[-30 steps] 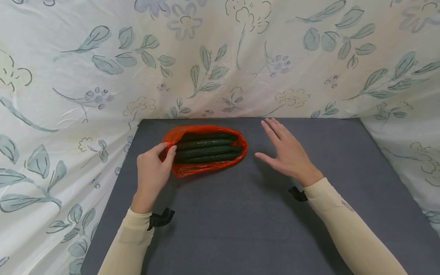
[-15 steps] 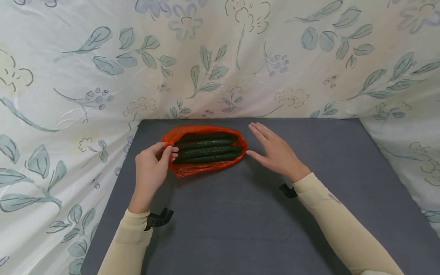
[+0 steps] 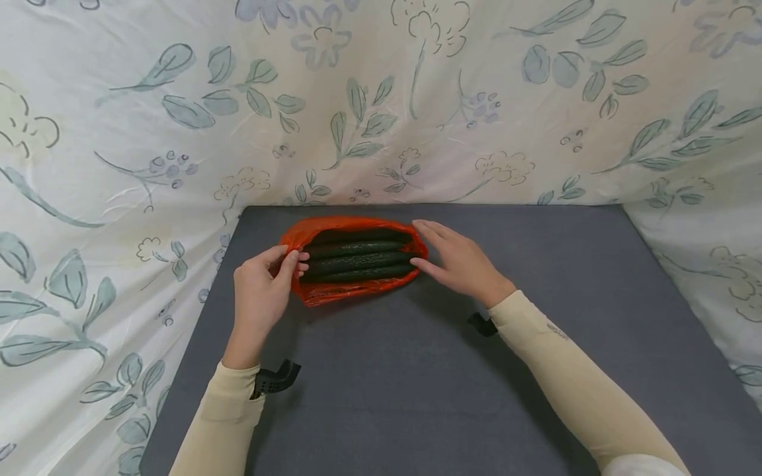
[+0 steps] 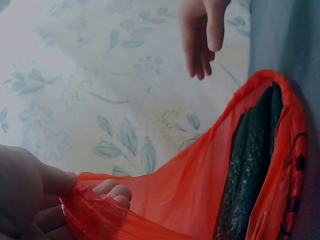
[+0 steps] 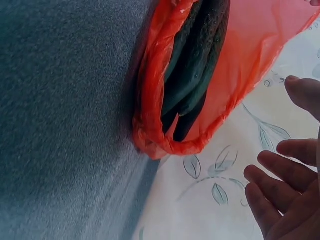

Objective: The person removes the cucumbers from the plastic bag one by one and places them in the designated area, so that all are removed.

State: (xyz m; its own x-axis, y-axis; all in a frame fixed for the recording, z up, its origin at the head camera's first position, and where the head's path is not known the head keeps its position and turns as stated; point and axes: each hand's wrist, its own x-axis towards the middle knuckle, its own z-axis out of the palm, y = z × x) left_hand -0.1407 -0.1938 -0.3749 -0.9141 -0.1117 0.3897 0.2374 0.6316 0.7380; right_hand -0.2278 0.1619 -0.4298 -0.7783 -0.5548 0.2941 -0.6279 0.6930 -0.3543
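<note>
A red plastic bag (image 3: 351, 289) lies on the dark table with its mouth spread wide. Inside it several dark green cucumbers (image 3: 357, 261) lie side by side, also seen in the left wrist view as wet-looking cucumbers (image 4: 250, 170). My left hand (image 3: 264, 291) pinches the bag's left rim between thumb and fingers and lifts it a little. At the bag's right end my right hand (image 3: 461, 261) hovers with fingers extended. In the right wrist view, a gap separates the right hand (image 5: 287, 185) from the bag's rim (image 5: 170, 147).
The dark grey table (image 3: 381, 396) extends around the bag. A floral cloth (image 3: 381, 99) hangs behind the table and along both sides. A black wrist strap (image 3: 278, 377) shows under the left wrist, another black strap (image 3: 482, 324) under the right.
My right hand has moved left, from well right of the bag to over its right end. The left hand keeps its pinch on the rim, and the bag and cucumbers have barely moved.
</note>
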